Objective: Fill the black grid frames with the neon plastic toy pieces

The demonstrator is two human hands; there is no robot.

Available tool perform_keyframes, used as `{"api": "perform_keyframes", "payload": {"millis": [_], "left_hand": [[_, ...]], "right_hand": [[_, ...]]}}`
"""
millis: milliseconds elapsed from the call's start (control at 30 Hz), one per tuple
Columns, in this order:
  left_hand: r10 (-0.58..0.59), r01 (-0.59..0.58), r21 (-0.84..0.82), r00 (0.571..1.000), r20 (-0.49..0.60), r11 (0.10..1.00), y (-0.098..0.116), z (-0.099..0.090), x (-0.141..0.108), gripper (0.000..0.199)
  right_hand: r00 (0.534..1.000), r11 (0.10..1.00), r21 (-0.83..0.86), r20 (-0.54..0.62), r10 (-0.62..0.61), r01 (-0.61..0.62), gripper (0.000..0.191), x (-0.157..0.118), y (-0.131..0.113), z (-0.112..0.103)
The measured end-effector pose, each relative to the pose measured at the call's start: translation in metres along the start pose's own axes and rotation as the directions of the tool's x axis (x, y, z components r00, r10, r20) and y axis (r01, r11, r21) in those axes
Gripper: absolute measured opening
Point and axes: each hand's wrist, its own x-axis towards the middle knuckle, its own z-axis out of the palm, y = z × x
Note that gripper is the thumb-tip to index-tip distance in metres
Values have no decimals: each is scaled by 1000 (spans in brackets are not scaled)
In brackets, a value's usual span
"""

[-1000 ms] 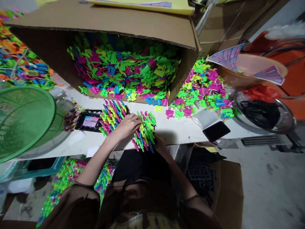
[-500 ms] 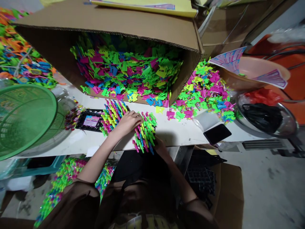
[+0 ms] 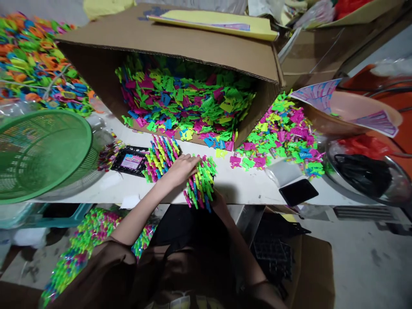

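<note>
Two clusters of upright, multicoloured plastic pieces stand near the front edge of the white table (image 3: 244, 184). My left hand (image 3: 183, 168) reaches over between them, its fingers bent together at the upper left of the right cluster (image 3: 201, 182); what is between the fingertips is too small to tell. The left cluster (image 3: 161, 156) stands beside my left wrist. My right hand (image 3: 219, 204) is low at the right cluster's near right side, its fingers hidden behind the pieces. A black frame with a printed card (image 3: 131, 161) lies left of the left cluster.
A cardboard box (image 3: 199, 38) full of loose coloured pieces opens towards me. A green basket (image 3: 45, 150) stands left. To the right are a loose pile (image 3: 283, 133), a black phone (image 3: 298, 192) and a metal bowl (image 3: 395, 180). Bagged pieces (image 3: 83, 244) lie below the table.
The view has shifted, so the table's things appear farther right and mostly lower. My left hand remains at the right cluster's upper left, and my right hand stays beside it.
</note>
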Motion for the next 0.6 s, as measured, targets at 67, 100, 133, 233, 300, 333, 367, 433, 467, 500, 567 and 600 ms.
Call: {"api": "perform_keyframes", "payload": {"millis": [67, 100, 133, 233, 300, 333, 367, 433, 467, 500, 567, 600], "left_hand": [[-4, 5, -45, 1000, 19, 999, -3, -2, 1, 34], [1, 1, -80, 1000, 26, 997, -4, -3, 1, 36], [4, -1, -111, 1000, 25, 994, -6, -4, 3, 36], [-35, 33, -125, 999, -15, 992, -10, -6, 9, 32], [-84, 81, -88, 996, -27, 993, -9, -6, 15, 34], [-102, 100, -72, 995, -20, 992, -8, -5, 18, 35], [-115, 114, -60, 993, -12, 992, -7, -4, 20, 37], [-124, 124, -41, 992, -16, 991, -5, -1, 23, 38], [-121, 120, -31, 992, -28, 992, -5, 0, 24, 39], [-114, 114, -20, 992, -44, 993, -5, 1, 24, 39], [-106, 107, 2, 992, -71, 994, -4, 3, 24, 38], [-108, 109, 11, 991, -78, 994, -4, 4, 23, 37]], "right_hand": [[1000, 1000, 18, -13, 0, 0, 23, 0, 4, 2], [1000, 1000, 29, -17, 1, -1, 24, 0, 5, 2], [1000, 999, 38, -22, 3, -3, 25, -1, 6, 3], [999, 998, 59, -35, 11, -9, 26, -1, 6, 3], [999, 998, 66, -36, 15, -13, 26, -2, 4, 3], [999, 998, 64, -36, 16, -13, 25, -2, 3, 2], [999, 998, 55, -35, 15, -13, 24, -2, 2, 2], [999, 1000, 28, -33, 14, -13, 19, -2, 1, 1], [999, 1000, 18, -31, 17, -17, 17, -1, 1, 0], [999, 1000, 14, -27, 24, -23, 16, -1, 1, 0], [999, 999, 18, -25, 37, -37, 16, -1, 1, 0], [999, 999, 22, -24, 43, -43, 18, -1, 1, 0]]}}
